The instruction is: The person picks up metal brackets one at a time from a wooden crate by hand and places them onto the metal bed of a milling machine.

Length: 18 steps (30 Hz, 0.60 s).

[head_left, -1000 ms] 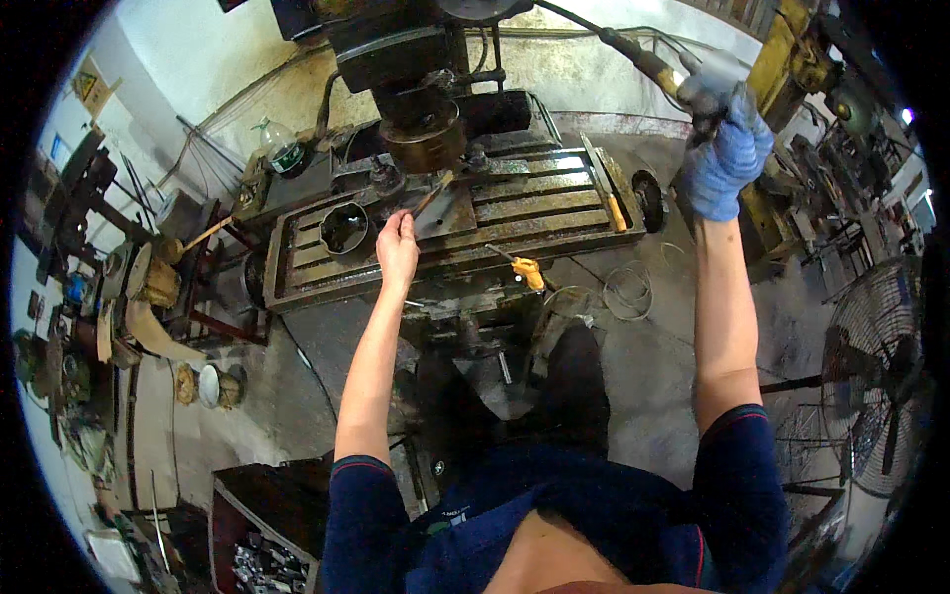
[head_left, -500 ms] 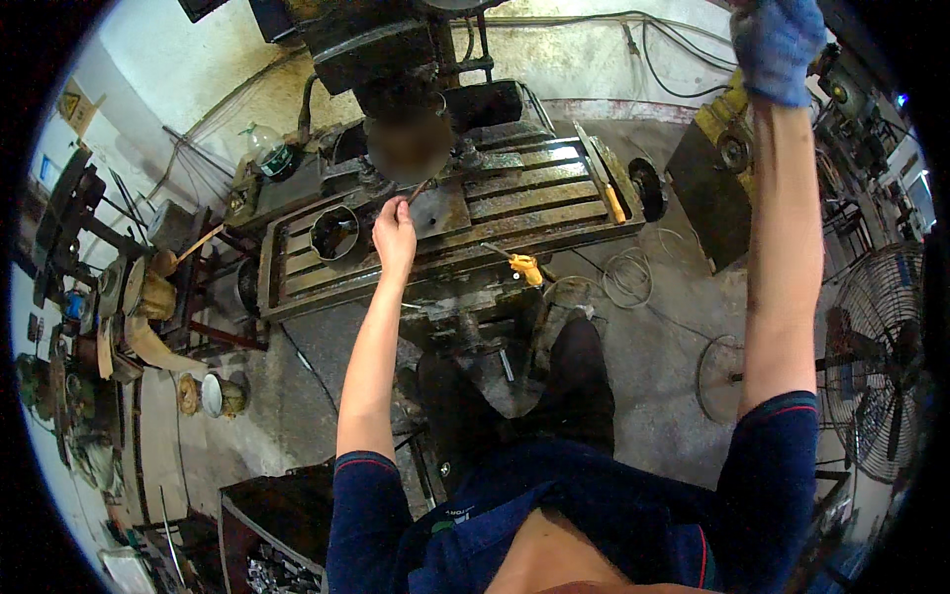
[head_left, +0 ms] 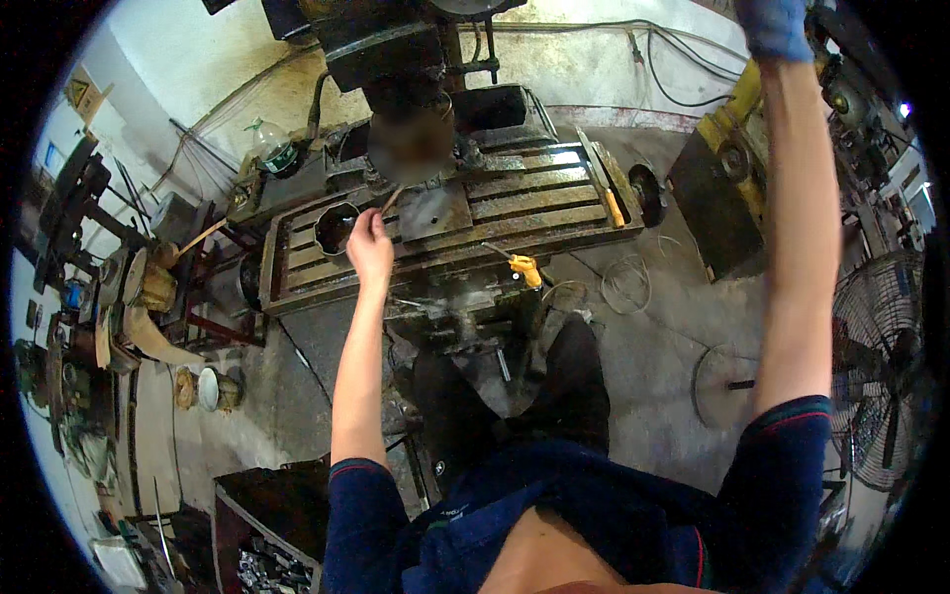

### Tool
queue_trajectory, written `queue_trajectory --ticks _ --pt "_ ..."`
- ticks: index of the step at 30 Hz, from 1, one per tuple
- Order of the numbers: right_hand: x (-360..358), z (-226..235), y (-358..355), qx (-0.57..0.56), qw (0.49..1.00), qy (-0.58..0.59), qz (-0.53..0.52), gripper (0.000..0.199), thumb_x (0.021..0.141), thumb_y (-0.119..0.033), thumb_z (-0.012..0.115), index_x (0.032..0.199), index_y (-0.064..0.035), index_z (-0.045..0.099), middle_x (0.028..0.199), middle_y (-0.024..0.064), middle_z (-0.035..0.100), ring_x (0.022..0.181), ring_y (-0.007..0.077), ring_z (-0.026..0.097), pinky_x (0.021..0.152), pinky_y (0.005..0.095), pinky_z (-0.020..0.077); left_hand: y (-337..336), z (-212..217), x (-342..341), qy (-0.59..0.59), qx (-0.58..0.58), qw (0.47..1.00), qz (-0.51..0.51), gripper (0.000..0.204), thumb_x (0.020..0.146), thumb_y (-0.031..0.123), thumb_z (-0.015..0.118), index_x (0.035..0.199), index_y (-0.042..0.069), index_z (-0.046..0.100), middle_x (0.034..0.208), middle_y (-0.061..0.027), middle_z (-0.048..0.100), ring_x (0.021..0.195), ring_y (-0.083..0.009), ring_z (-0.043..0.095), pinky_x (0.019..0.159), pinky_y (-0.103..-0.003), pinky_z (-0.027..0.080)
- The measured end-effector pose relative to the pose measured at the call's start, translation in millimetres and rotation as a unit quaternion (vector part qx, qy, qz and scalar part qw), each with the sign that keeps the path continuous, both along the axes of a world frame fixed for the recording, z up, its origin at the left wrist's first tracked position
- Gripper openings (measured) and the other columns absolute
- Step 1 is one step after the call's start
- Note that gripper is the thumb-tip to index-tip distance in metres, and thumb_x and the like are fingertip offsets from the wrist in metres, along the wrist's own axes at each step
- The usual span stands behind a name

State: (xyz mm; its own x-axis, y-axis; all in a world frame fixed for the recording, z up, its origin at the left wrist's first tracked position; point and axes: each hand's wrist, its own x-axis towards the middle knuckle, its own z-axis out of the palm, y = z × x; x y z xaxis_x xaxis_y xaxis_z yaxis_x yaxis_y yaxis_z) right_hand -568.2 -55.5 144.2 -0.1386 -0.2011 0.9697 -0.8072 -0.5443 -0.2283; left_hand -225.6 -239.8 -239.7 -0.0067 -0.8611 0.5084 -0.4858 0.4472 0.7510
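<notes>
- Reaching forward with the arm nearly straight, the left hand (head_left: 370, 249) is closed around a thin brush-like stick (head_left: 392, 199), whose far end points up toward the blurred, spinning cutter head (head_left: 410, 148)
- That hand hovers over the slotted machine table (head_left: 515, 213), just left of the flat grey workpiece (head_left: 433, 210) that lies on the table under the cutter head
- Raised high and stretched out, the right hand (head_left: 774, 25) wears a blue glove and sits far right of the machine table, at the top edge of the view; whether it grips anything cannot be told, as its fingers are cut off
- A dark round cup (head_left: 334, 228) stands on the machine table just left of the left hand
- A yellow-handled tool (head_left: 524, 267) rests at the table's front edge, right of the left hand
- A standing fan (head_left: 881, 366) is on the floor well to the right of the table
</notes>
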Motion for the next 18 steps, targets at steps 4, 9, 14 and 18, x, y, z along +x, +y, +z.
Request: queue_trajectory --ticks 4,9,14,18 --pt "-9 -116 12 -0.195 0.895 0.241 -0.322 0.025 0.074 0.008 0.049 0.097 0.0029 0.056 0.08 0.0139 0.058 0.073 0.023 0.057 0.066 0.0317 0.0458 8 6 50 -0.013 -0.026 0.998 0.064 0.02 0.087 0.018 0.049 0.096 0.003 0.06 0.08 -0.0166 0.062 0.074 -0.0294 0.061 0.065 -0.035 0.046" --pt "39 -339 38 0.325 0.898 -0.273 0.115 0.017 0.078 -0.018 0.059 0.076 -0.0017 0.063 0.07 0.0053 0.059 0.066 0.0148 0.055 0.058 0.0288 0.0432 -14 8 72 -0.109 -0.048 0.98 0.157 0.02 0.086 0.019 0.048 0.096 0.006 0.059 0.085 -0.0163 0.062 0.079 -0.0354 0.058 0.068 -0.042 0.044" --pt "80 -467 30 0.512 0.766 -0.387 0.004 0.037 0.075 -0.03 0.067 0.094 0.0014 0.064 0.082 0.0079 0.066 0.073 0.0164 0.06 0.07 0.0285 0.0468 -13 -8 95 -0.243 0.01 0.947 0.211 0.023 0.086 0.024 0.048 0.101 0.01 0.057 0.089 -0.0166 0.061 0.081 -0.0364 0.058 0.068 -0.045 0.045" --pt "57 -546 -8 0.668 0.672 -0.317 0.04 0.051 0.072 -0.03 0.071 0.11 0.0015 0.056 0.105 0.0136 0.061 0.092 0.0204 0.059 0.081 0.0304 0.0437 -3 -7 91 -0.275 0.06 0.947 0.156 0.031 0.084 0.029 0.05 0.11 0.012 0.055 0.097 -0.0163 0.061 0.086 -0.0362 0.058 0.072 -0.044 0.045"
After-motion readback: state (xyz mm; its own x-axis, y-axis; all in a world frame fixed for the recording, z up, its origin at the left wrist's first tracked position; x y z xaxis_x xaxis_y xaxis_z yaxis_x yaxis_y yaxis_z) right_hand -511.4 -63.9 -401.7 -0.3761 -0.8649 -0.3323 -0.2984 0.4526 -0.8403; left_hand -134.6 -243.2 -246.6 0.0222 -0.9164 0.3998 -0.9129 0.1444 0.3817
